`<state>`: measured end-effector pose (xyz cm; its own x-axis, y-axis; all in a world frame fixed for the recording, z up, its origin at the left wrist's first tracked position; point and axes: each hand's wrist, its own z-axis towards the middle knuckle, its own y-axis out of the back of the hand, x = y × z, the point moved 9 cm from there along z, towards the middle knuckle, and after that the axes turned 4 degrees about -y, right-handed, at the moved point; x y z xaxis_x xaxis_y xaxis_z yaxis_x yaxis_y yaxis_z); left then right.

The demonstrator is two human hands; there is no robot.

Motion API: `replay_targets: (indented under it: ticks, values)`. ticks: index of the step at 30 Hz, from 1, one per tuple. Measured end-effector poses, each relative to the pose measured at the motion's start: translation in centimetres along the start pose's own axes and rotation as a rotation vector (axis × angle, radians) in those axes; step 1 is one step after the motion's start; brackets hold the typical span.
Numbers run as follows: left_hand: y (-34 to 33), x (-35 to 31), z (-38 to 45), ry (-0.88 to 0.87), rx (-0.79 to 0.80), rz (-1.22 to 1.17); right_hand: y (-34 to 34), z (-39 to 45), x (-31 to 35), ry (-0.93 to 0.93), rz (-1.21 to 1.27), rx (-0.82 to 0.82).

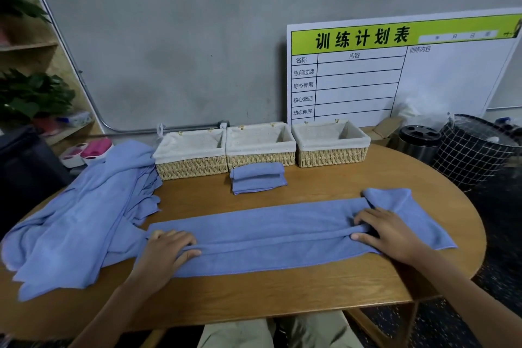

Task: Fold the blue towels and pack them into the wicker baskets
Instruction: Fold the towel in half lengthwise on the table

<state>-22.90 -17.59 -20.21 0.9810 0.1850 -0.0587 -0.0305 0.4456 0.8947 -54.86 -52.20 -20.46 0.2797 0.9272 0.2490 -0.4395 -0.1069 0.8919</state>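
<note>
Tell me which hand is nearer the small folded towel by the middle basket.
Left, narrowly. The left hand sits below-left of the small folded towel; the right hand is farther off to its lower right. Neither touches it.

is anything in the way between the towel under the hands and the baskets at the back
Partly. A small folded towel lies on the table right in front of the middle basket. The paths from the long towel to the left basket and right basket look open.

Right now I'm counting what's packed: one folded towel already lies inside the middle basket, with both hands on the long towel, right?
Not inside. The head view shows the folded towel on the table before the middle basket; both hands hold the long towel.
</note>
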Motion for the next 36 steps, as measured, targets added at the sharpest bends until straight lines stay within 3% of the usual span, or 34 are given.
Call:
replay_targets:
  ticks: [7,15,23,36]
  values:
    - [0.6,1.5,0.1,0.060,-0.036,-0.031,1.1,1.8,0.2,-0.016,-0.022,-0.080]
    - [3.7,0.2,-3.2,0.045,-0.148,-0.041,2.6,-3.1,0.6,-0.019,-0.107,-0.135]
    - [2.2,1.1,-4.6,0.152,-0.055,-0.149,2.8,-3.3,-0.2,-0.084,-0.065,-0.164]
    - [2.9,1.4,-4.1,0.130,-0.135,-0.255,2.5,-3.4,-0.2,-0.095,-0.076,-0.176]
